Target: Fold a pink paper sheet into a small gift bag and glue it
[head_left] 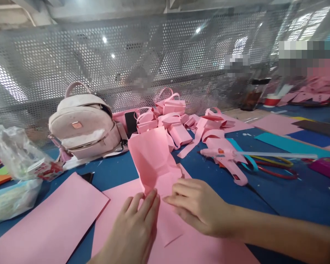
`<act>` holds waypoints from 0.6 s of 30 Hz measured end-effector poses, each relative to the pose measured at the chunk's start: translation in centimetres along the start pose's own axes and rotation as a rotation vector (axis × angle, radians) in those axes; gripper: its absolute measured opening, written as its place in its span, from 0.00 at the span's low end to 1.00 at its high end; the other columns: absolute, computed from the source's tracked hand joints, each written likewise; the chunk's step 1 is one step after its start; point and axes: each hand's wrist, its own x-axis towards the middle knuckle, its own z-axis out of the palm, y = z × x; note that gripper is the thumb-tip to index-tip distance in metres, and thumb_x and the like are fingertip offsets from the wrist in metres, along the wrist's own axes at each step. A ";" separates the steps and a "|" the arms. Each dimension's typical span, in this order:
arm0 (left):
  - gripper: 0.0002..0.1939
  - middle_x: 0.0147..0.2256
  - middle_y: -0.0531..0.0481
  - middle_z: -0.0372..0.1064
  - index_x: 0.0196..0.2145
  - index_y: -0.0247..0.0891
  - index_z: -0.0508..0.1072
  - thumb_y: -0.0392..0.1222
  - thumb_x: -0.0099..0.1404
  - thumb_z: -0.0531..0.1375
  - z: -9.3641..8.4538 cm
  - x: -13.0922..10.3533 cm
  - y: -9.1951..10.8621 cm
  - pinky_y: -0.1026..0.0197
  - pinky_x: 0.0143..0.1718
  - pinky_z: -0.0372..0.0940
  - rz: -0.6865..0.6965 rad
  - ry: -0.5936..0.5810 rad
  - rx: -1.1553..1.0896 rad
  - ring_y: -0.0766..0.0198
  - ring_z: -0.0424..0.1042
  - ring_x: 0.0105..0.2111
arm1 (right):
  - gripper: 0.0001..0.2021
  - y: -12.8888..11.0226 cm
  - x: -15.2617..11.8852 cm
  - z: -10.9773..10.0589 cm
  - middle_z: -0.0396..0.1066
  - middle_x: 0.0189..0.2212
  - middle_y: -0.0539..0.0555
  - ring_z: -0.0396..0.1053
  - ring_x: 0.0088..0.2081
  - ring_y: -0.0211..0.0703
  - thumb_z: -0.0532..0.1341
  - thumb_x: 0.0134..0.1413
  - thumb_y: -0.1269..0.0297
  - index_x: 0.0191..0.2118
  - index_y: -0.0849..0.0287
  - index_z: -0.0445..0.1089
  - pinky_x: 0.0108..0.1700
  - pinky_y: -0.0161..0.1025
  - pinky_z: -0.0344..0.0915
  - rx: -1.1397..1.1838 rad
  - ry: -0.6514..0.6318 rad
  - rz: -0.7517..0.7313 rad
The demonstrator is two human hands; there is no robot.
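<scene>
A folded pink paper piece (pixel 151 157) stands partly upright over a larger pink sheet (pixel 112 205) in the middle of the view. My left hand (pixel 139 220) is at its lower left edge, fingers extended and pressing down on the paper. On the right side of the same piece lies my right hand (pixel 196 205), its fingers bent and pressed together on the paper near the fold. Behind are several small pink paper bags with handles (pixel 173 117), heaped together.
A pink glue gun (pixel 227 157) lies at right beside red-handled scissors (pixel 277 170) and a purple tool (pixel 326 168). A pale backpack (pixel 85 126), plastic bag (pixel 15 150) and pink sheet stack (pixel 52 220) are left. A perforated metal screen (pixel 154 55) stands behind.
</scene>
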 end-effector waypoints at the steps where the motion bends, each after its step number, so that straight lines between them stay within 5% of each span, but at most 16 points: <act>1: 0.28 0.59 0.38 0.69 0.60 0.27 0.68 0.31 0.61 0.53 0.0 0.1 0.0 0.51 0.41 0.70 -0.009 -0.004 -0.015 0.47 0.71 0.45 | 0.18 0.0 0.0 0.2 0.71 0.33 0.56 0.65 0.33 0.45 0.46 0.69 0.63 0.44 0.60 0.74 0.34 0.40 0.59 -0.013 -0.031 0.010; 6: 0.32 0.59 0.38 0.68 0.61 0.26 0.66 0.31 0.57 0.53 0.2 0.1 0.1 0.50 0.44 0.70 -0.027 -0.033 -0.063 0.46 0.69 0.47 | 0.18 0.0 -0.3 0.7 0.73 0.43 0.60 0.70 0.39 0.45 0.47 0.69 0.64 0.48 0.61 0.73 0.40 0.40 0.65 0.016 -0.032 -0.067; 11: 0.32 0.59 0.40 0.68 0.61 0.29 0.66 0.32 0.57 0.54 0.4 0.1 0.1 0.52 0.44 0.71 -0.017 -0.054 -0.072 0.49 0.70 0.45 | 0.17 0.5 -0.3 1.0 0.75 0.40 0.59 0.71 0.40 0.46 0.48 0.69 0.66 0.46 0.62 0.74 0.41 0.40 0.66 0.028 -0.026 -0.008; 18: 0.19 0.57 0.42 0.71 0.56 0.30 0.71 0.32 0.70 0.52 1.8 -3.0 -0.5 0.57 0.49 0.71 0.110 0.183 0.060 0.53 0.73 0.51 | 0.15 0.8 -0.1 1.4 0.74 0.40 0.59 0.69 0.39 0.46 0.50 0.68 0.66 0.45 0.62 0.74 0.39 0.41 0.66 0.019 -0.037 0.005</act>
